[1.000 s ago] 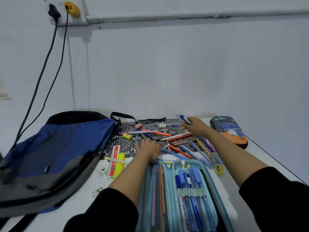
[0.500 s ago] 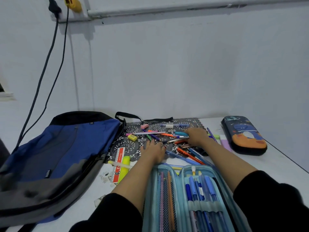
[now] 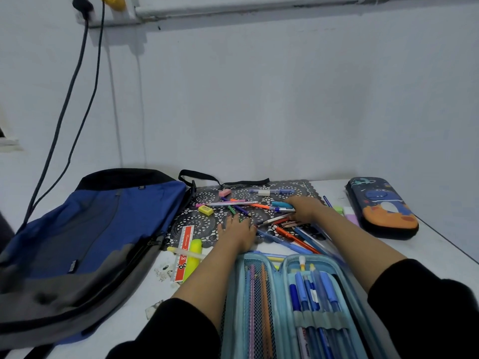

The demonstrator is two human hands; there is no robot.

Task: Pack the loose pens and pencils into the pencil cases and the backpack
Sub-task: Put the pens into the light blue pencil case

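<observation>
Loose pens and pencils (image 3: 290,233) lie scattered on a black lace mat (image 3: 197,224). My left hand (image 3: 237,230) rests flat on the mat's near edge, fingers spread. My right hand (image 3: 304,208) lies low over the pile, and a teal and a blue pen (image 3: 281,206) stick out from under its fingers to the left. An open light-blue pencil case (image 3: 283,265) holding several blue pens and pencils sits between my forearms. A shut dark pencil case with a dinosaur print (image 3: 381,208) lies at the right. The blue and grey backpack (image 3: 90,229) lies at the left.
A red ruler (image 3: 185,252), a yellow highlighter (image 3: 193,257), and pink (image 3: 224,192), yellow (image 3: 205,210) and white (image 3: 264,193) erasers lie on or near the mat. Two cables (image 3: 75,73) hang down the wall at the left. The table's right edge runs close past the dark case.
My right hand, which held blue pens raised at the mat's far side, has come down onto the pile nearer the middle. My left hand has stayed in place.
</observation>
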